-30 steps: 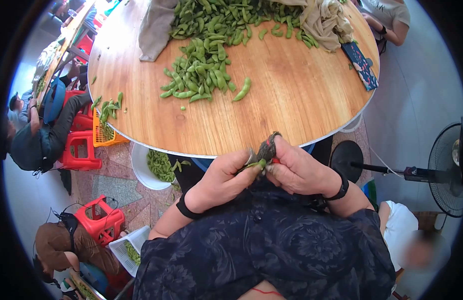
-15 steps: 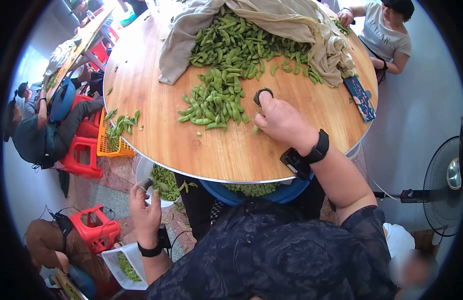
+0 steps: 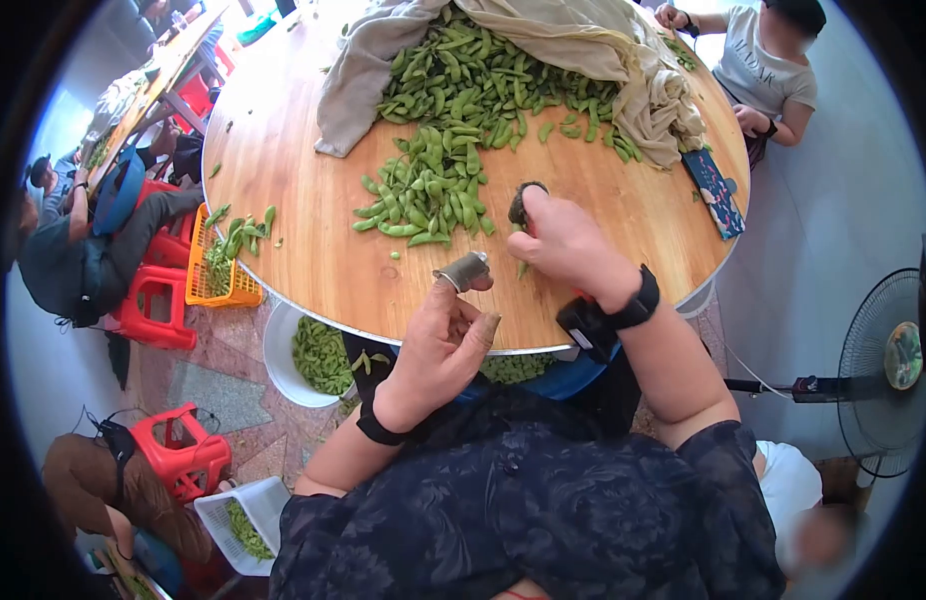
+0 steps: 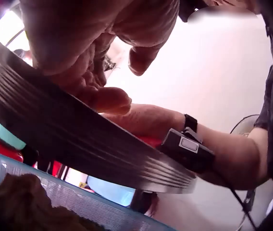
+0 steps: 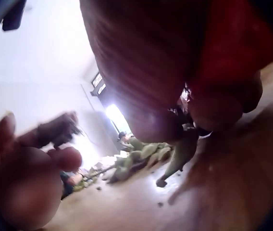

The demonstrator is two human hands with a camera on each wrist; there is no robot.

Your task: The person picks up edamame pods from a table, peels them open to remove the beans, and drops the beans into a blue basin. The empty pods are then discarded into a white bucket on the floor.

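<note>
Over the round table's front edge, the left hand [image 3: 438,350] is held with relaxed fingers and a grey cover [image 3: 463,271] on one finger; nothing is seen held in it. To its right, the right hand [image 3: 573,245], with a dark cover [image 3: 524,203] on a finger, is low over the wood. It pinches a green pod [image 5: 180,156], seen in the right wrist view against the tabletop. Something red [image 5: 237,43] shows by that hand. A small pile of green pods [image 3: 438,185] lies beyond both hands, joined to a larger heap [image 3: 473,75] partly under beige cloth [image 3: 583,50].
Under the table edge are a blue basin [image 3: 568,380] and a white bucket [image 3: 278,350] holding green pieces. A yellow basket [image 3: 223,292] stands left, near red stools [image 3: 188,455]. A patterned blue item [image 3: 716,195] lies on the table's right; a black fan [image 3: 883,370] stands beyond.
The hands were together below the table edge, then parted, the right reaching over the table and the left lowering beside the bucket. Now the left has risen rightward to the table edge; a pod is pinched in the right.
</note>
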